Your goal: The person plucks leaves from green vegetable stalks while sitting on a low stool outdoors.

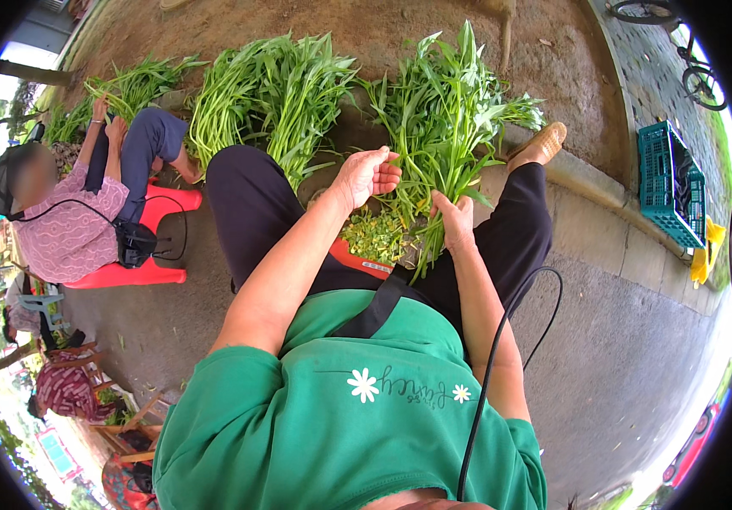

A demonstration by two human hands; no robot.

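My right hand is closed round the stems of a bunch of water spinach, whose cut ends point down toward my lap. Just left of it, my left hand is raised with its fingers curled in and the thumb near the forefinger. Whatever may be between those fingertips is too small to make out. Beyond both hands lies a big heap of leafy water spinach, overlapping the held bunch. Yellowed leaves and trimmings lie on the ground between my knees.
Another pile of water spinach lies to the left. A person on a red plastic stool handles more greens. At right stands a teal crate by a yellow cloth-like thing. A low kerb edges the soil.
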